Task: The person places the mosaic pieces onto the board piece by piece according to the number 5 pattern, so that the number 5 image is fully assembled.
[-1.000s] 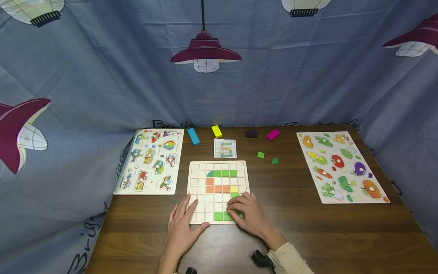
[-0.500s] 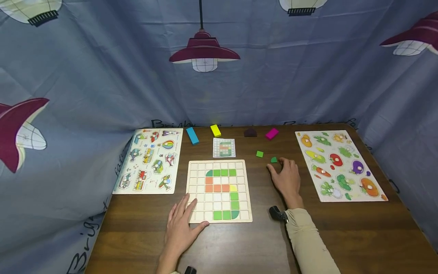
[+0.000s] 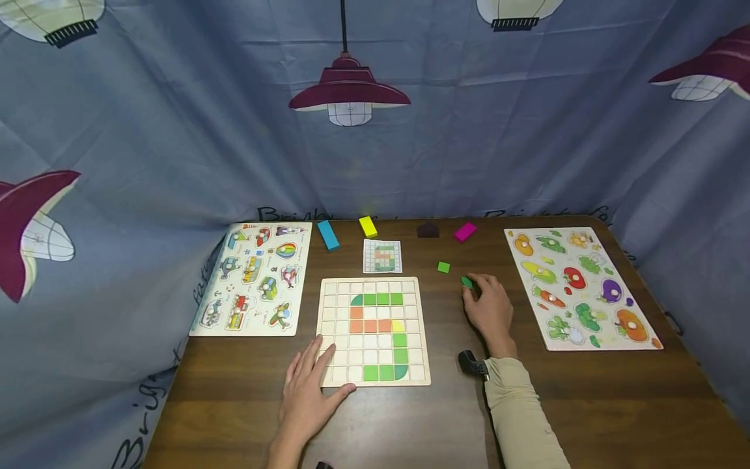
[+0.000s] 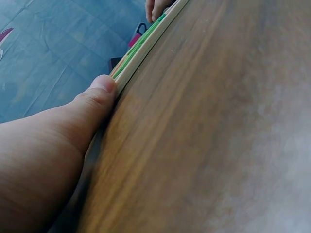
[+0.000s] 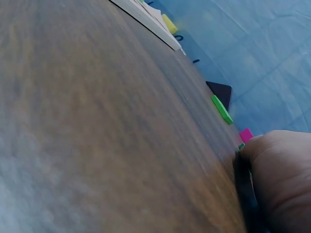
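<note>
In the head view a pale wooden grid board (image 3: 415,327) lies flat, with green, orange and yellow pieces filling some of its squares. Straight fingers of my left hand (image 3: 308,389) rest on the board's near left corner, its thumb along the near edge. The thumb (image 4: 99,94) meets the board edge in the left wrist view. To the right of the board, my right hand (image 3: 492,312) pinches a small dark green rounded piece (image 3: 466,282) between thumb and fingers, and the piece is tilted. A light green square tile (image 3: 443,267) lies just beyond it.
Behind the board is a small pattern card (image 3: 383,256). Blue (image 3: 328,235), yellow (image 3: 368,227), dark (image 3: 428,230) and magenta (image 3: 465,232) blocks stand along the back edge. A vehicle picture board (image 3: 252,280) lies left, a vegetable picture board (image 3: 586,290) right.
My right hand has left the board, moved right and away to the dark green piece, and taken hold of it. A rounded green piece shows in the board's near row. My left hand stays put.
</note>
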Demonstrator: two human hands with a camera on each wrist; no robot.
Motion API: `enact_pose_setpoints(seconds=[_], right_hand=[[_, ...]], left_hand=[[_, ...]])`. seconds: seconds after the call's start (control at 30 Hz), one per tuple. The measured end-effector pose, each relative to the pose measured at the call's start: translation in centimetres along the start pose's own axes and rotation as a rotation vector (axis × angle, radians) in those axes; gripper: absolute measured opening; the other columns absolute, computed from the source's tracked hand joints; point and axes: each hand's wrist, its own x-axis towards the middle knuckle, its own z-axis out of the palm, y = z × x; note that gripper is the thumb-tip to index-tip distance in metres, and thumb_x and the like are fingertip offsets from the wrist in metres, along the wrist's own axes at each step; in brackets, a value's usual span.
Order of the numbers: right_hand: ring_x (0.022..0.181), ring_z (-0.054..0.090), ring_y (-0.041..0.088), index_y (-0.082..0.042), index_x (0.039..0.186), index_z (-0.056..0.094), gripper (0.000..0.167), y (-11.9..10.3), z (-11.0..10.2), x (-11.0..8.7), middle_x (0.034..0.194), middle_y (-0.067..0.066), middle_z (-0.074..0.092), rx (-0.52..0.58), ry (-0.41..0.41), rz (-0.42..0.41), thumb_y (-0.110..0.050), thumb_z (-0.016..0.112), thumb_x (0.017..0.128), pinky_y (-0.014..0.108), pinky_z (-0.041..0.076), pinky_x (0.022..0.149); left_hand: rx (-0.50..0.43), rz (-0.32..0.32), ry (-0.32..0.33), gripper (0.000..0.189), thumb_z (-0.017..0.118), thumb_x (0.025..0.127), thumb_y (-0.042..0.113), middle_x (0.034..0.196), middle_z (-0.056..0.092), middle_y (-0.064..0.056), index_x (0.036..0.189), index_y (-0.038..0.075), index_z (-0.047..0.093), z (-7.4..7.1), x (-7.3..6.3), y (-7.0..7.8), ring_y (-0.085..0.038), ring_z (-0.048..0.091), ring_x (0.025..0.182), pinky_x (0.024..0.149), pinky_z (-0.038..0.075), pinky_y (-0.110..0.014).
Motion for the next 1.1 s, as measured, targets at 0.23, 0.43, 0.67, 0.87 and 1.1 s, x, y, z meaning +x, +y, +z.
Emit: enact_pose_setpoints(seconds=[0.23,0.43,0.67,0.87,1.1], right_hand=[[0.121,0.062,0.037,-0.018,0.131,0.067,0.035,0.2,0.2,-0.1,0.136,0.011,0.063,-0.010,0.001,-0.034,-0.032,0.061,0.100,0.060,0.053,0.091],[0.115,0.066,0.039,-0.017,0.127,0.069,0.031,0.1,0.1,-0.2,0.133,0.011,0.065,0.025,0.021,-0.057,-0.029,0.063,0.099,0.058,0.055,0.089],[0.109,0.068,0.039,-0.010,0.116,0.072,0.025,0.2,0.3,-1.6,0.120,0.016,0.069,0.102,0.094,-0.142,-0.022,0.072,0.094,0.057,0.056,0.087],[0.106,0.069,0.034,-0.007,0.108,0.073,0.021,-1.4,0.4,-4.6,0.113,0.013,0.070,0.189,0.138,-0.224,-0.018,0.077,0.090,0.053,0.056,0.090],[0.095,0.070,0.025,-0.011,0.100,0.074,0.018,-5.7,1.2,-9.3,0.103,0.006,0.071,0.233,0.124,-0.489,-0.016,0.081,0.085,0.044,0.057,0.080]], left_hand=[[0.012,-0.003,-0.005,0.088,0.076,0.077,0.068,0.166,0.036,-0.006,0.148,0.022,0.054,0.1,-0.1,0.0,-0.027,0.041,0.149,0.123,0.021,-0.047],[0.012,-0.011,0.001,0.087,0.077,0.077,0.068,0.166,0.036,-0.005,0.148,0.023,0.054,0.1,0.1,0.0,-0.026,0.041,0.149,0.123,0.022,-0.048],[0.004,-0.003,-0.023,0.087,0.075,0.078,0.069,0.166,0.034,-0.005,0.149,0.023,0.053,0.1,0.3,0.0,-0.028,0.040,0.150,0.124,0.022,-0.050],[-0.006,-0.005,-0.036,0.088,0.076,0.078,0.068,0.166,0.034,-0.006,0.149,0.022,0.053,0.1,0.1,0.1,-0.028,0.039,0.150,0.123,0.021,-0.050],[-0.024,-0.006,-0.028,0.085,0.077,0.080,0.064,0.167,0.033,-0.007,0.149,0.021,0.053,-0.1,0.2,0.0,-0.030,0.037,0.151,0.123,0.021,-0.054]])
